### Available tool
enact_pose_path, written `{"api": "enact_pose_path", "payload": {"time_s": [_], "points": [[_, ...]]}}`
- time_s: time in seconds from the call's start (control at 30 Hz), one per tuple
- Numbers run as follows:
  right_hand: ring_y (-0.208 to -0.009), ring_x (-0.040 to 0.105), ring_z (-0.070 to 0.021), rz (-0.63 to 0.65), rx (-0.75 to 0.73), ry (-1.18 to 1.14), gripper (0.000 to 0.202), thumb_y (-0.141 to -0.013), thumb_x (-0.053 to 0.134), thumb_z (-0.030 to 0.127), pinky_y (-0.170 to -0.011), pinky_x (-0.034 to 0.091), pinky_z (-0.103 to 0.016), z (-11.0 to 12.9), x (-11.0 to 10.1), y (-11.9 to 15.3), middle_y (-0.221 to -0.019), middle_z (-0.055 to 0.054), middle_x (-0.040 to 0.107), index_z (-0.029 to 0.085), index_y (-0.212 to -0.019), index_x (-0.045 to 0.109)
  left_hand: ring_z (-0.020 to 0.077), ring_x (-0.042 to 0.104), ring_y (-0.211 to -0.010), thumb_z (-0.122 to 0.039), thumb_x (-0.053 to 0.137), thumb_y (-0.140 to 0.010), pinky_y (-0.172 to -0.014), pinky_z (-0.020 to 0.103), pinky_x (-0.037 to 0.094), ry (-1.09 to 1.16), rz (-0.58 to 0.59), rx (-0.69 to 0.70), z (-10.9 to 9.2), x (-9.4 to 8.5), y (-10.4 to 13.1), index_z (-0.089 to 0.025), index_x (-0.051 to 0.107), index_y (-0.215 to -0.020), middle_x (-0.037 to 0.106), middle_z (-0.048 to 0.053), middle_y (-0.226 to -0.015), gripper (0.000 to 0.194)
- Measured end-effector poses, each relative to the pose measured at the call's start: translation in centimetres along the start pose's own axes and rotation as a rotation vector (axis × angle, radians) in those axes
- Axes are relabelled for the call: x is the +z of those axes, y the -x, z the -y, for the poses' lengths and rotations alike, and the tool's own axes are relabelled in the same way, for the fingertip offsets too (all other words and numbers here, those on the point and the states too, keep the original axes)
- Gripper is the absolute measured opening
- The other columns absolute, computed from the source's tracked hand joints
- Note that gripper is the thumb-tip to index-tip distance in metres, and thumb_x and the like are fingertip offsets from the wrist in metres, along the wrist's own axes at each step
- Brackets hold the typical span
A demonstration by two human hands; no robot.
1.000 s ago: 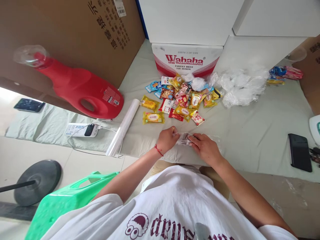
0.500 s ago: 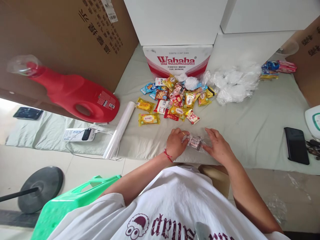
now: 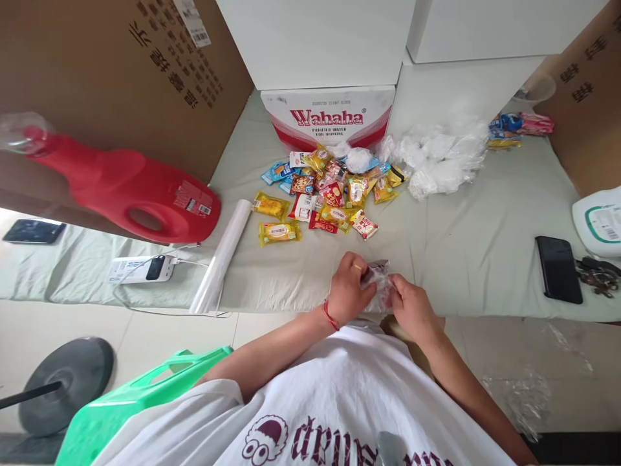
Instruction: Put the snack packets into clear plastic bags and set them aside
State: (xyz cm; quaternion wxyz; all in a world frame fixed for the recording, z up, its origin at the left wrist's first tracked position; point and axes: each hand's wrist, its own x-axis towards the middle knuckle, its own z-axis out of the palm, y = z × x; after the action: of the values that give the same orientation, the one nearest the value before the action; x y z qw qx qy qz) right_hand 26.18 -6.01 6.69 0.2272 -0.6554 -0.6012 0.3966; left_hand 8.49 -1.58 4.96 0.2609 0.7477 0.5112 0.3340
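left hand: the left hand (image 3: pixel 350 290) is curled shut round the left side of the bundle, fingers and thumb gripping it, just below the centre of the frame
right hand: big change here tbh, half a second ago it was spread open off to the side, now the right hand (image 3: pixel 412 309) has closed in and is pinching plastic
clear film: the clear film (image 3: pixel 383 285) is bunched up between the hands, way more scrunched than it was
small dark packet: the small dark packet (image 3: pixel 379 264) pokes out at the top of that bunch, tilted, partly hidden by fingers
what it means: imo the film's being worked with both hands now, can't tell how tightly it sits on the packet
snack pile: the snack pile (image 3: pixel 332 194) sits mid-frame, same arrangement as before
film roll: the film roll (image 3: pixel 222 259) lies untouched, left of centre on the counter (image 3: pixel 460 259)
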Motion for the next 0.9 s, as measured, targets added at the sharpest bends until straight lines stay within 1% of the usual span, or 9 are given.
{"api": "enact_pose_path", "payload": {"time_s": [0.1, 0.2, 0.33, 0.4, 0.5, 0.57, 0.63, 0.8, 0.9], "points": [[-0.09, 0.066, -0.0196, -0.019, 0.004, -0.511, 0.023, -0.091, 0.055, 0.028, -0.082, 0.051, -0.031, 0.4, 1.1, 0.0, -0.096, -0.002, 0.072, 0.025, -0.11, 0.066, 0.0217, 0.053, -0.102, -0.008, 0.063, -0.085, -0.083, 0.035, 0.044, -0.171, -0.132, 0.445, -0.8, 1.3, 0.8, -0.021, 0.055, -0.086, 0.058, 0.007, -0.101, 0.015], [-0.092, 0.065, -0.0193, 0.101, 0.049, -1.023, 0.029, -0.082, 0.066, 0.033, -0.084, 0.054, -0.031, 0.0, 1.9, 0.3, -0.1, -0.002, 0.071, 0.025, -0.109, 0.07, 0.0255, 0.051, -0.112, -0.007, 0.061, -0.086, -0.087, 0.038, 0.04, -0.285, -0.178, 0.677, -0.5, 1.9, 0.7, -0.022, 0.06, -0.092, 0.062, 0.009, -0.107, 0.016], [-0.093, 0.066, -0.0193, 0.098, 0.18, -1.286, 0.028, -0.084, 0.069, 0.044, -0.082, 0.057, -0.031, -1.1, 2.7, 0.3, -0.102, -0.003, 0.072, 0.024, -0.103, 0.073, 0.0255, 0.053, -0.115, -0.012, 0.059, -0.084, -0.091, 0.04, 0.043, -0.109, 0.047, 0.775, 0.4, 1.5, 0.5, -0.022, 0.059, -0.097, 0.064, 0.009, -0.111, 0.017], [-0.097, 0.067, -0.0194, -0.047, 0.214, -1.233, 0.027, -0.085, 0.072, 0.045, -0.087, 0.057, -0.032, -1.6, 2.9, -0.1, -0.106, -0.003, 0.073, 0.025, -0.103, 0.072, 0.0257, 0.055, -0.115, -0.019, 0.058, -0.084, -0.094, 0.042, 0.047, 0.131, 0.148, 0.664, 0.6, 1.1, 0.8, -0.022, 0.055, -0.099, 0.062, 0.011, -0.113, 0.015], [-0.107, 0.067, -0.0218, -0.24, 0.18, -1.068, 0.036, -0.087, 0.071, 0.048, -0.096, 0.056, -0.038, -2.3, 2.7, -1.0, -0.116, -0.004, 0.072, 0.027, -0.116, 0.068, 0.0241, 0.058, -0.114, -0.03, 0.054, -0.089, -0.096, 0.043, 0.05, 0.443, 0.077, 0.149, 0.5, 1.0, 1.0, -0.022, 0.05, -0.102, 0.059, 0.013, -0.118, 0.016], [-0.116, 0.066, -0.0234, -0.24, 0.11, -0.923, 0.046, -0.092, 0.064, 0.051, -0.104, 0.053, -0.042, -2.7, 2.5, -1.4, -0.128, -0.005, 0.07, 0.028, -0.132, 0.062, 0.0231, 0.059, -0.114, -0.038, 0.052, -0.094, -0.095, 0.041, 0.051, 0.605, 0.04, -0.266, 0.2, 1.3, 0.6, -0.022, 0.05, -0.107, 0.061, 0.012, -0.118, 0.021], [-0.122, 0.064, -0.0241, -0.132, 0.038, -0.754, 0.052, -0.094, 0.061, 0.051, -0.109, 0.05, -0.044, -2.9, 2.6, -1.7, -0.135, -0.006, 0.067, 0.029, -0.141, 0.056, 0.0214, 0.062, -0.109, -0.047, 0.051, -0.095, -0.091, 0.037, 0.052, 0.785, 0.067, -0.524, -0.3, 1.7, -0.5, -0.021, 0.051, -0.112, 0.064, 0.01, -0.114, 0.031], [-0.116, 0.067, -0.0245, 0.019, -0.033, -0.528, 0.039, -0.09, 0.067, 0.044, -0.104, 0.053, -0.042, -3.1, 2.4, -1.5, -0.122, -0.008, 0.072, 0.025, -0.124, 0.067, 0.0161, 0.062, -0.087, -0.052, 0.07, -0.082, -0.08, 0.03, 0.052, 0.976, 0.244, -0.552, -1.7, 2.4, -3.5, -0.019, 0.061, -0.105, 0.066, 0.005, -0.102, 0.041], [-0.112, 0.069, -0.0237, 0.072, 0.008, -0.587, 0.041, -0.089, 0.069, 0.043, -0.105, 0.052, -0.042, -4.4, -0.9, -2.1, -0.122, -0.008, 0.073, 0.024, -0.125, 0.066, 0.021, 0.064, -0.101, -0.05, 0.063, -0.089, -0.089, 0.036, 0.054, 0.965, 0.323, -0.481, -1.9, 2.5, -4.4, -0.02, 0.062, -0.116, 0.067, 0.008, -0.113, 0.041]]}}
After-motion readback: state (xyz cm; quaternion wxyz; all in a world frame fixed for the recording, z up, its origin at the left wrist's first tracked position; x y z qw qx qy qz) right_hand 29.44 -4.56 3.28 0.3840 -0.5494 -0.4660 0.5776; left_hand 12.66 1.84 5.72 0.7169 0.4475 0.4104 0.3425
